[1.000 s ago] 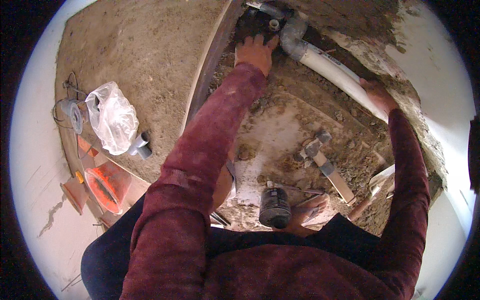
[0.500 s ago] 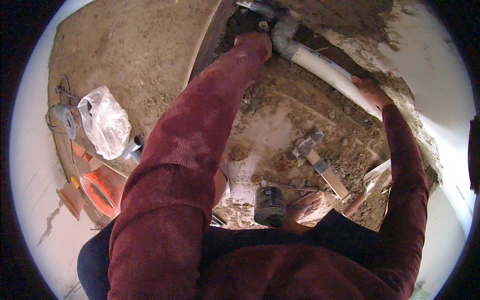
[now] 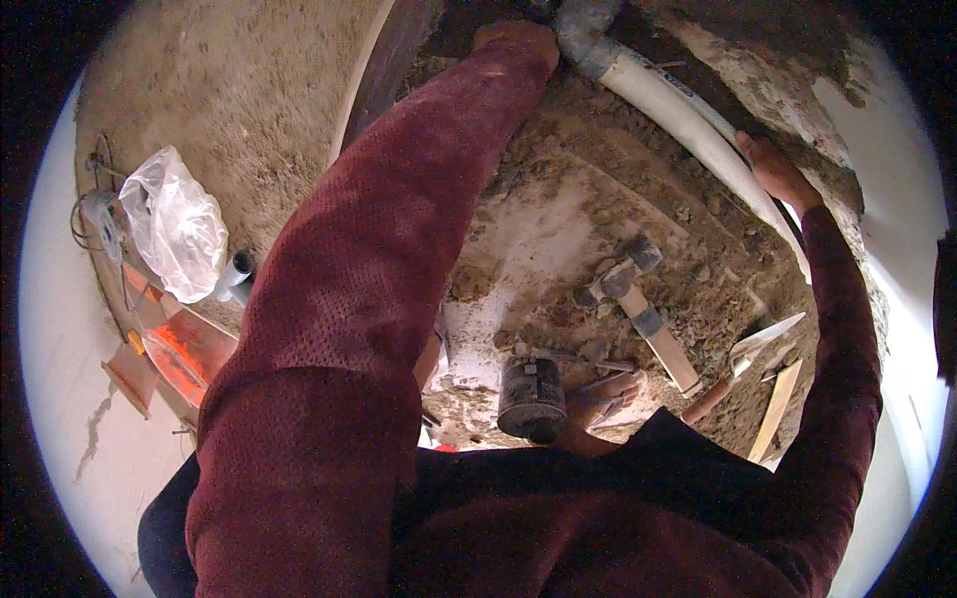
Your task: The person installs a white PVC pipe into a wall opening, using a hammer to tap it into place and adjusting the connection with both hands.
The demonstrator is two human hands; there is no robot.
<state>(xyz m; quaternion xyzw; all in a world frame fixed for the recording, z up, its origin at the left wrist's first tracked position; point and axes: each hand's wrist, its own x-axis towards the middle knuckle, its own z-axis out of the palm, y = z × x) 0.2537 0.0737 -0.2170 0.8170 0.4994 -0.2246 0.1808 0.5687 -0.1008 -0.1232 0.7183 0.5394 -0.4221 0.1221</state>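
Observation:
A long white pipe slants across the far right of the dug ground, joined at its far end to a grey elbow fitting. My right hand is closed on the pipe partway along it, on the wall side. Just left of the elbow, at the top of the view, is my left hand. Its fingers are hidden, so I cannot see whether it holds anything. Below the pipe a hammer with a wooden handle lies on the dirt. A trowel lies to its right.
A dark can stands beside my foot. A wood strip lies by my right forearm. To the left are a clear plastic bag, a short grey pipe and an orange-stained object. A broken wall edge borders the pipe.
The view has shifted, so the elbow and my left hand sit higher in it. My right hand stays at the pipe, and more of the trowel and the wood strip shows.

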